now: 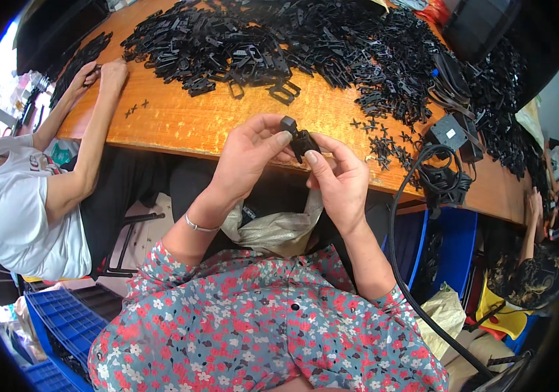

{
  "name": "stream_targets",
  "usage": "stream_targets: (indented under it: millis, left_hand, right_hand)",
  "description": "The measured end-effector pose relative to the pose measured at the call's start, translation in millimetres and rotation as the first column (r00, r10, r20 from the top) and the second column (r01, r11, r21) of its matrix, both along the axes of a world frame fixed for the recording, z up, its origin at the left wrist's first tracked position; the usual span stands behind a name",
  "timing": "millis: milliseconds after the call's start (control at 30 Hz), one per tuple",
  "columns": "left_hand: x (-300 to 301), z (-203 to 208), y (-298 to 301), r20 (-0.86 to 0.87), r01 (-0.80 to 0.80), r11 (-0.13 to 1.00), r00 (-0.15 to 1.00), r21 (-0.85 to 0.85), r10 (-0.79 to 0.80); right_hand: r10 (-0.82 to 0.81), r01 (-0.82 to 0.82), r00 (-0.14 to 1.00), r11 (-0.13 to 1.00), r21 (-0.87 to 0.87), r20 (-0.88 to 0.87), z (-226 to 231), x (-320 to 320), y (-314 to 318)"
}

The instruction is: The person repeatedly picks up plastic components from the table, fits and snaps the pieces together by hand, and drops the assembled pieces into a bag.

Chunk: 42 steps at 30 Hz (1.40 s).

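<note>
Just above the table's near edge, both my hands meet on a small black plastic part (303,141). My left hand (250,151) pinches its left side, where a blocky black end (288,124) sticks up beside the thumb. With thumb and fingers, my right hand (339,171) grips the other side. How the pieces of the part fit together is too small to make out. Beyond my hands lie loose flat black frame-like parts (284,92) at the front of a large heap of black plastic parts (227,49).
Small black cross-shaped pieces (387,147) are scattered right on the wooden table (175,124). A black box-shaped device (448,134) with coiled cable (433,171) sits beside them; its cable runs down past my right arm. Co-workers sit left (31,196) and far right (531,271). Blue crates (452,245) stand below.
</note>
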<state>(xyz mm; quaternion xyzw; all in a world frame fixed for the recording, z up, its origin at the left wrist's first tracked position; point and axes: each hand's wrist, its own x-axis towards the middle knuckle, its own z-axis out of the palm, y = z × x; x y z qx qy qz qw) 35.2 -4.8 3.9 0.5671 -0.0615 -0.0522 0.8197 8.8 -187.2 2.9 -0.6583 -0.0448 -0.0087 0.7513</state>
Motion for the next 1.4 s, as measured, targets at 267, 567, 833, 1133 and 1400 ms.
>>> stream_targets:
  millis: [267, 567, 833, 1133, 1400]
  left_hand:
    - [-2.7, -2.5, -0.3, 0.062, -0.045, 0.999, 0.997, 0.003, 0.044]
    - [-8.9, -16.4, -10.7, 0.129, -0.027, 0.992, 0.991, -0.124, 0.043]
    - [-28.6, 14.6, -14.7, 0.429, -0.318, 0.882, 0.890, 0.346, 0.153]
    - [-33.3, 18.7, -3.2, 0.303, -0.160, 0.952, 0.950, 0.262, 0.076]
    - [-11.4, 24.0, 18.4, 0.158, 0.208, 0.977, 0.967, -0.040, -0.199]
  right_hand:
    - [0.016, -0.011, 0.998, 0.996, -0.093, 0.060, 2.7, 7.8, 8.9]
    - [-0.014, 0.035, 0.996, 0.964, -0.263, 0.083, 2.1, 5.3, 3.7]
    - [-0.041, 0.180, 0.911, 0.934, -0.307, 0.410, -13.8, 5.2, 18.9]
    - [0.090, -0.084, 0.980, 0.996, -0.040, 0.176, -7.0, 2.5, 28.5]
    - [0.311, -0.285, 0.947, 0.929, -0.236, 0.083, -2.5, -13.5, 16.5]
